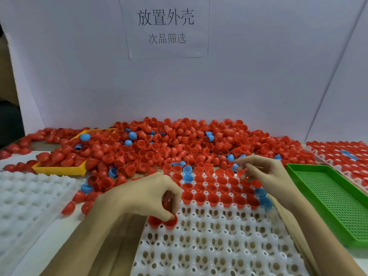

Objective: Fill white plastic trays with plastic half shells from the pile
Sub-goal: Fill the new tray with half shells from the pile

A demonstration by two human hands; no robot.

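Note:
A white plastic tray [219,242] with rows of round pockets lies in front of me. Its far rows hold red half shells [211,188] and a few blue ones [187,177]. My left hand [147,194] curls over the tray's left edge, fingers pinching a red half shell [171,221] beside another red one in the row. My right hand [260,170] hovers over the tray's far right, fingertips pinching a red half shell [242,173]. Behind the tray spreads the big pile [179,144] of red and blue half shells.
A yellow tray [59,169] sits half buried in the pile at left. An empty white tray [29,196] lies at the left. A green perforated tray [334,200] stands at right, with a filled white tray [338,154] behind it. A white board with a paper sign [165,26] backs the table.

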